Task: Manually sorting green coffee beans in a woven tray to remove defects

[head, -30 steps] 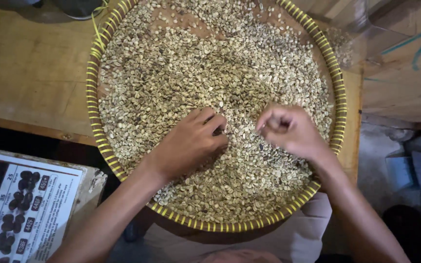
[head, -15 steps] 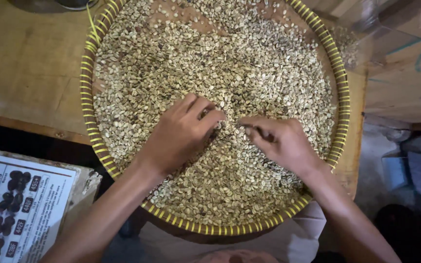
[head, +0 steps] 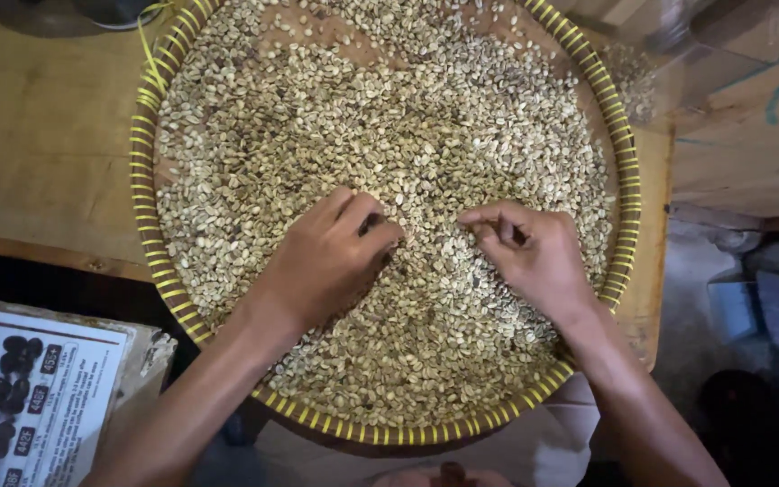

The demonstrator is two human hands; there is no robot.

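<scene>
A wooden table (head: 38,153) carries a round woven tray (head: 628,198) filled with pale beans (head: 389,126). At its centre, left hand (head: 326,261) rests on beans, fingers curled together; at 3 o'clock, right hand (head: 534,257) fingers pressed together, perhaps pinching a bean.

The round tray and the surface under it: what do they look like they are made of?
The round tray looks woven from plant strips such as bamboo or rattan: its rim is bound in alternating yellow and dark wraps, matt. The table beneath looks like bare, worn wood, with grain and dull scuffs. The pale beans that both hands rest in look like dry, unroasted coffee beans, though that is a guess.
</scene>
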